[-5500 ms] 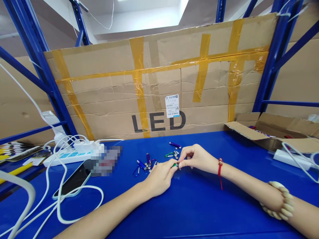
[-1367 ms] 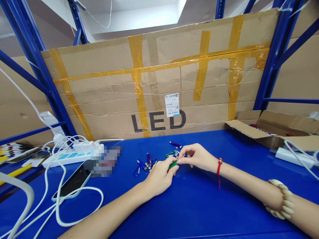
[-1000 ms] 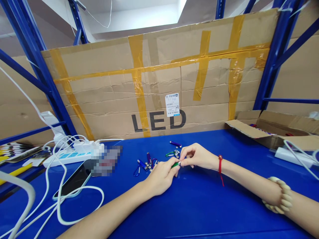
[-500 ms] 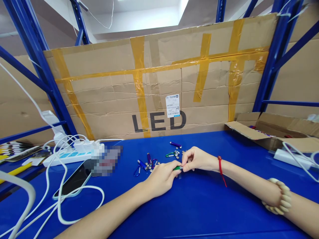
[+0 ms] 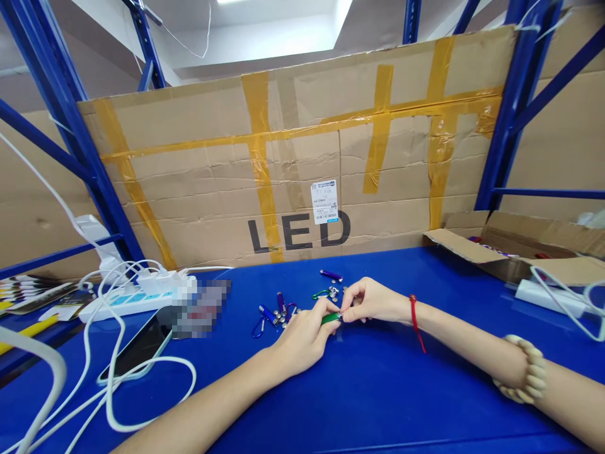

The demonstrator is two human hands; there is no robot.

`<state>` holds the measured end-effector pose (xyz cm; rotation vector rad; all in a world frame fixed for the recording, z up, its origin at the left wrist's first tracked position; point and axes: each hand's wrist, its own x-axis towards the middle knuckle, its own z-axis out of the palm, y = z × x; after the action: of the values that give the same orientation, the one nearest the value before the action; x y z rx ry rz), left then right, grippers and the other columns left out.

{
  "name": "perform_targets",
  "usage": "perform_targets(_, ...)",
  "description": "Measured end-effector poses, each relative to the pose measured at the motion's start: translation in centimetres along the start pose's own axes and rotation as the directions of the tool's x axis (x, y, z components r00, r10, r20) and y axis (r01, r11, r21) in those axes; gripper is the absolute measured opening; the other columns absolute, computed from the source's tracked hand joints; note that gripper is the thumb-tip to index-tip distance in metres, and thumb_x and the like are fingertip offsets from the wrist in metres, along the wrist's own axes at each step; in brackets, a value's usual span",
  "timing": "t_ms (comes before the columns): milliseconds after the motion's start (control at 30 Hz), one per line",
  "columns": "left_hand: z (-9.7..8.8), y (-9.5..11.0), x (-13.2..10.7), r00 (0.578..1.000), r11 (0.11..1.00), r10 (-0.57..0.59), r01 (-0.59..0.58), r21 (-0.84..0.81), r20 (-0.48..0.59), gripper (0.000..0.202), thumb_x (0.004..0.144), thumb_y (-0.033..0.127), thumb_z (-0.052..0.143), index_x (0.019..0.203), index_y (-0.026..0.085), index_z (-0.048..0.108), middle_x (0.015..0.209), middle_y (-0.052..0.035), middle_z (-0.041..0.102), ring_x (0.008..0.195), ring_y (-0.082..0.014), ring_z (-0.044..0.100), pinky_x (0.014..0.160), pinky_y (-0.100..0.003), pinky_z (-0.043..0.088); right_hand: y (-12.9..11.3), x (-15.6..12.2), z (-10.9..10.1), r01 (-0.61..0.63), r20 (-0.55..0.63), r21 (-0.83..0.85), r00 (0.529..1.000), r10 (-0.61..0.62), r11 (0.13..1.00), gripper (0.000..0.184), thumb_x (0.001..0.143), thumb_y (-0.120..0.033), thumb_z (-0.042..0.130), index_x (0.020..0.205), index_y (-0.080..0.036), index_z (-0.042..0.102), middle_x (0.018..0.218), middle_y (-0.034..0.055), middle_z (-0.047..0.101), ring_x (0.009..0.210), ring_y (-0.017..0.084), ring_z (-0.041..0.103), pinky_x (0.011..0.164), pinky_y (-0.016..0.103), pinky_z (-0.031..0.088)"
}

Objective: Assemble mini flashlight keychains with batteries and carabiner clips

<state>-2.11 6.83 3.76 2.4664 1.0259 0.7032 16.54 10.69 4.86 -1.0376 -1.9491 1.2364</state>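
Probably light, stiff and slick, the green tube point(image 5: 329, 319), right of the bright blue tube point(image 5: 268, 314), suits a barrel hold: my left hand point(image 5: 305, 334) pinches there, my right hand point(image 5: 372, 301) its right end.

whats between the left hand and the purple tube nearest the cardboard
In the head view, a green carabiner and small silver pieces lie between the left hand and that purple tube.

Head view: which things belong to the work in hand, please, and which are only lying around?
Probably part of the job:
- green tube, held
- blue tube
- purple tubes
- carabiners
- small silvery pieces

Apparently just lying about:
- phone
- power strip
- white cables
- open carton, contents unclear
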Motion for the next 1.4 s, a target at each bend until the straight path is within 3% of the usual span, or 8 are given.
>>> perform_targets(433, 0.02, -0.06, -0.08, 0.998, 0.998, 0.056, -0.056, -0.002, -0.024, 0.007, 0.088, 0.022, 0.037, 0.089, 0.021, 0.043, 0.08, 0.0003, 0.063, 0.069, -0.0148, 0.059, 0.062, -0.023, 0.039, 0.29, -0.08, -0.13, -0.029, 0.004, -0.061, 1.0, 0.029, 0.998, 0.024, 0.054, -0.035, 0.073, 0.058, -0.012, 0.068, 0.048, -0.0005, 0.056, 0.039, 0.005, 0.043, 0.037, 0.016, 0.03)
perform_targets(567, -0.04, -0.05, -0.15, 0.997, 0.995, 0.078, -0.078, 0.062, 0.012, 0.008, 0.088, 0.02, 0.037, 0.089, 0.021, 0.045, 0.083, 0.0004, 0.064, 0.072, -0.0157, 0.06, 0.065, -0.024, 0.039, 0.57, -0.08, -0.19, -0.058, 0.057, -0.061, 0.996, 0.061, 0.996, 0.025, 0.054, -0.035, 0.074, 0.064, -0.013, 0.069, 0.052, 0.0001, 0.059, 0.039, 0.006, 0.046, 0.036, 0.016, 0.032)
perform_targets(733, -0.09, -0.05, -0.2, 0.997, 0.991, 0.073, -0.076, 0.111, 0.028, 0.01, 0.087, 0.022, 0.039, 0.094, 0.022, 0.046, 0.087, 0.0003, 0.064, 0.076, -0.017, 0.061, 0.066, -0.025, 0.039, 0.65, -0.07, -0.11, -0.009, 0.119, -0.046, 0.993, 0.014, 0.999, 0.027, 0.055, -0.037, 0.073, 0.066, -0.013, 0.069, 0.054, 0.0004, 0.06, 0.039, 0.006, 0.047, 0.036, 0.015, 0.033)
perform_targets(1000, -0.06, -0.06, -0.11, 0.998, 0.998, 0.062, -0.062, 0.014, 0.012, 0.007, 0.088, 0.019, 0.037, 0.09, 0.02, 0.044, 0.083, 0.0, 0.063, 0.071, -0.0153, 0.059, 0.062, -0.023, 0.038, 0.49, -0.12, 0.19, 0.043, 0.051, -0.04, 0.998, -0.041, 0.998, 0.029, 0.057, -0.039, 0.072, 0.061, -0.011, 0.067, 0.049, -0.0004, 0.056, 0.037, 0.005, 0.045, 0.035, 0.015, 0.03)
perform_targets(1400, 0.12, -0.19, -0.1, 0.998, 0.997, 0.062, -0.064, -0.045, -0.026, 0.008, 0.088, 0.021, 0.036, 0.092, 0.02, 0.042, 0.082, -0.0004, 0.061, 0.069, -0.0144, 0.057, 0.062, -0.023, 0.038, -0.09, -0.07, 0.18, 0.025, 0.012, -0.013, 1.0, -0.025, 1.0, 0.03, 0.054, -0.04, 0.073, 0.058, -0.012, 0.065, 0.048, -0.0012, 0.055, 0.037, 0.004, 0.043, 0.036, 0.016, 0.031)
